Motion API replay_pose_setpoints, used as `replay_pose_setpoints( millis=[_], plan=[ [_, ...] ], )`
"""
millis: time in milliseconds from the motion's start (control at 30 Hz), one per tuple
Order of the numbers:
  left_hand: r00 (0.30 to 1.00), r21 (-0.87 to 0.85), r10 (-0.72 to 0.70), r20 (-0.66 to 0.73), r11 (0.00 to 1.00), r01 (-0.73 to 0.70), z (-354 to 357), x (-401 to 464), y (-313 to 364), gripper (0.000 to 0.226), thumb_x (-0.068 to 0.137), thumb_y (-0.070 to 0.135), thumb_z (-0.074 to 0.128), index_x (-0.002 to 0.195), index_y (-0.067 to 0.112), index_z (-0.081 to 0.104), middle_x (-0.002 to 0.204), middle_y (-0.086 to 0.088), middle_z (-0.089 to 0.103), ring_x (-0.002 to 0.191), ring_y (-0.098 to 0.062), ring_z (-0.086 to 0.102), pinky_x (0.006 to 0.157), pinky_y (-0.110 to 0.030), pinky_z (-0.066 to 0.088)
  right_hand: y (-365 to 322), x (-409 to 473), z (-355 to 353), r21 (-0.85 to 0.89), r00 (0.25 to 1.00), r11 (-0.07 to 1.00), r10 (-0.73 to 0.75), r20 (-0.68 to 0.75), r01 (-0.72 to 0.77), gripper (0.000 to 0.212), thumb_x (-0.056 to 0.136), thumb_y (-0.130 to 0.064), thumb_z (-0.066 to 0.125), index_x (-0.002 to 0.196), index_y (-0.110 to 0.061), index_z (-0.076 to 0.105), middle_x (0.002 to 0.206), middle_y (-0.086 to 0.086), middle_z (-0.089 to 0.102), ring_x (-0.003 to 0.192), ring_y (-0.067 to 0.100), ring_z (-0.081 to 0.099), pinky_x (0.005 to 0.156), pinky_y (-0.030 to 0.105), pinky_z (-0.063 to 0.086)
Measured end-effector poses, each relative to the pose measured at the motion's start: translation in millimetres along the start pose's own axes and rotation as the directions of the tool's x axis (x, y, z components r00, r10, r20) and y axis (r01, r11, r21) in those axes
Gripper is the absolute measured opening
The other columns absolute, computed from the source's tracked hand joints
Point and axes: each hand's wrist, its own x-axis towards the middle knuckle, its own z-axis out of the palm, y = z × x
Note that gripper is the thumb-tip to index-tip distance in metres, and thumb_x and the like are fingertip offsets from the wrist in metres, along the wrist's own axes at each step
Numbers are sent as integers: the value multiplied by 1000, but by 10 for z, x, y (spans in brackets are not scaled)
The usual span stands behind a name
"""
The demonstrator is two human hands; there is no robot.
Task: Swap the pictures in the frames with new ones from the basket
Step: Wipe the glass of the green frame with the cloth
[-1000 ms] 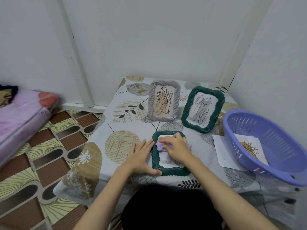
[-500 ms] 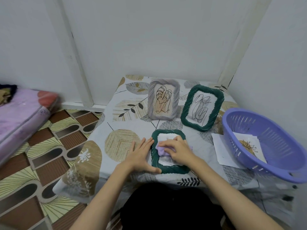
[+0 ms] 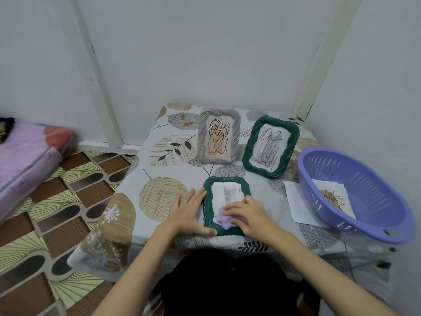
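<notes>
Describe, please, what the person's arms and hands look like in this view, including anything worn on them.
Both forearms are bare from hand to frame edge: no sleeves show. The left hand and right hand carry no gloves, rings, watch or bracelet that I can make out. Dark clothing shows below, between the arms.

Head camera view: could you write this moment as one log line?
left hand steadies green frame | right hand wipes with purple cloth | kitten picture showing
</notes>
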Motion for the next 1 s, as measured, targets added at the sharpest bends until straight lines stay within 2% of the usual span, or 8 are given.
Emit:
replay_pose_setpoints(
  millis=[167, 333, 400, 533, 700, 800, 867, 1000],
  plan=[
    [1000, 2, -7, 10, 1000, 7, -10, -2, 7, 135, 36, 87, 35, 148, 23, -4, 156, 13, -10, 143, -8, -14, 114, -46, -15, 125, 161, -89, -113, 979, 976, 176, -98, -187, 27, 90, -23, 53, 115, -25, 63, 126, -15, 57, 92, 12, 32, 73, 27, 22],
    [1000, -12, -17, -2, 1000, 17, -6, -10, 16, 134, 36, 85, 37, 148, 24, -1, 156, 14, -9, 143, -6, -13, 115, -46, -13, 39, -165, 23, 1, 997, 1000, 10, -78, -10, 32, 87, -34, 46, 109, -25, 66, 111, -13, 66, 84, 16, 39, 72, 30, 33],
    [1000, -16, -12, -2, 1000, 12, -9, -16, 14, 133, 37, 86, 37, 148, 24, -2, 156, 15, -9, 143, -6, -13, 115, -46, -14, 181, -201, -108, 13, 994, 998, 60, -94, -59, 32, 82, -33, 48, 106, -24, 67, 99, -10, 69, 81, 16, 39, 72, 32, 35],
    [1000, -19, -15, -1, 1000, 15, -11, -18, 6, 133, 37, 86, 37, 148, 25, -2, 156, 15, -9, 143, -6, -13, 115, -44, -14, 121, -14, -98, -71, 984, 988, 128, -122, -137, 28, 88, -27, 51, 112, -21, 64, 112, -9, 65, 86, 15, 33, 74, 29, 27],
    [1000, -16, -19, 2, 1000, 19, -21, -21, 18, 133, 38, 86, 36, 148, 25, -3, 155, 14, -10, 142, -6, -14, 115, -45, -14, 139, -349, -19, -15, 990, 1000, -28, -137, 27, 29, 86, -34, 43, 101, -24, 64, 96, -13, 68, 75, 17, 42, 67, 33, 44],
    [1000, -34, -14, 23, 999, 15, -49, -34, 24, 134, 37, 86, 37, 148, 24, -3, 156, 14, -10, 142, -7, -14, 115, -45, -15, 249, -262, -173, -45, 982, 997, 49, -184, -58, 26, 84, -29, 48, 100, -23, 67, 92, -11, 68, 75, 16, 38, 67, 32, 37],
    [999, -40, -21, 34, 999, 22, -59, -32, 28, 134, 37, 86, 39, 148, 24, -3, 156, 13, -10, 143, -7, -14, 115, -45, -14, 192, -121, -140, -83, 975, 990, 98, -200, -116, 27, 86, -25, 48, 106, -20, 66, 103, -9, 68, 79, 16, 34, 72, 30, 30],
    [992, -114, -45, 117, 992, 58, -155, 4, 69, 139, 39, 78, 60, 148, 21, -5, 156, 9, -11, 143, -11, -15, 115, -47, -14, 51, -173, 53, -45, 978, 998, 23, -209, -33, 29, 87, -31, 46, 106, -21, 64, 108, -9, 67, 78, 15, 35, 67, 33, 41]
  ],
)
